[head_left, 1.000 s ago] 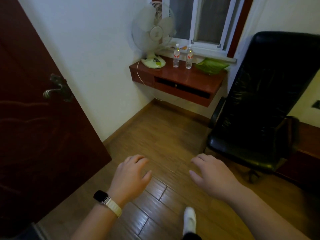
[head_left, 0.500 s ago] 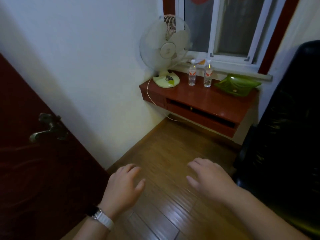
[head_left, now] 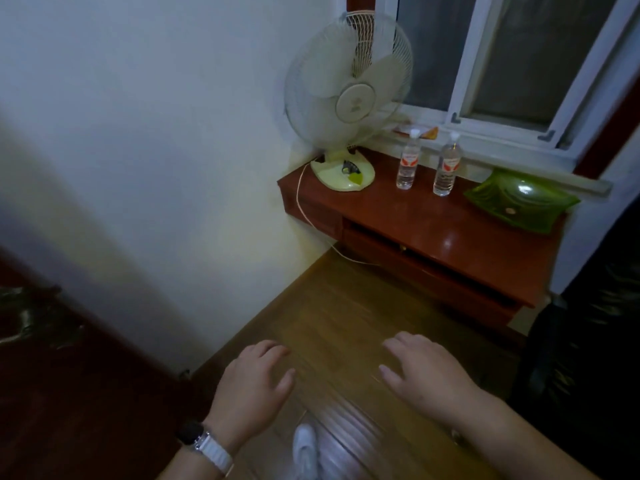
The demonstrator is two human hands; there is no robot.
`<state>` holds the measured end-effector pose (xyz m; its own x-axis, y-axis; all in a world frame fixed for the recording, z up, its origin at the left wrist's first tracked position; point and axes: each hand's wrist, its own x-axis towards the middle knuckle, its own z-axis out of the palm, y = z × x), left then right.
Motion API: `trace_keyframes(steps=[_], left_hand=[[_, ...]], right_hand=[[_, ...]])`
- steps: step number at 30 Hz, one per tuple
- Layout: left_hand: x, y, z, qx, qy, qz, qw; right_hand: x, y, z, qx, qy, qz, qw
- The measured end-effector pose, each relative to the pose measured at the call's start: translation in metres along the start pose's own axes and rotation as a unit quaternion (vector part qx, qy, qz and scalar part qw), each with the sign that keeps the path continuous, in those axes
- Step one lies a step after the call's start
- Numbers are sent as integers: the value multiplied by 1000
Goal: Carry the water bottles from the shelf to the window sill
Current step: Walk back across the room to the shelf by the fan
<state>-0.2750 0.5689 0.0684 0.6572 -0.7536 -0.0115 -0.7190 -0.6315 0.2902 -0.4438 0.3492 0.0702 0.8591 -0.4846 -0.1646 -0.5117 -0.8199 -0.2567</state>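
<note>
Two clear water bottles with red-and-white labels stand upright on a red-brown wall shelf (head_left: 433,220): the left bottle (head_left: 407,161) and the right bottle (head_left: 447,166). Just behind them runs the white window sill (head_left: 502,155). My left hand (head_left: 252,389), with a white-strapped watch on its wrist, and my right hand (head_left: 426,372) hover palm down over the wooden floor, well short of the shelf. Both hold nothing and their fingers are spread.
A pale table fan (head_left: 349,98) stands on the shelf's left end, its cord hanging down the wall. A green glass dish (head_left: 519,199) lies at the shelf's right. A black chair (head_left: 595,341) is at the right, a dark door (head_left: 41,375) at the left.
The view has moved closer to the shelf, so the bottles and fan appear larger. Both hands stay empty and out in front.
</note>
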Motion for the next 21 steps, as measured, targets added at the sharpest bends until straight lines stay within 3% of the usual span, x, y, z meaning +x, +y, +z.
trace_keyframes(steps=[6,10,16,21], left_hand=[[135,-50,-9,-19,-40,72,996],[224,-63,-27,-25,-43,132,990],[317,-44,-38,-33,-22,202,979],[381,-17,-25,-23,-49,233,971]], right_hand=[[102,-11,-47,-9,-10,40,999],[153,-15,-83,-20,42,79,996],[200,3,-100,-4,49,129,990],[243,46,-95,19,58,156,986]])
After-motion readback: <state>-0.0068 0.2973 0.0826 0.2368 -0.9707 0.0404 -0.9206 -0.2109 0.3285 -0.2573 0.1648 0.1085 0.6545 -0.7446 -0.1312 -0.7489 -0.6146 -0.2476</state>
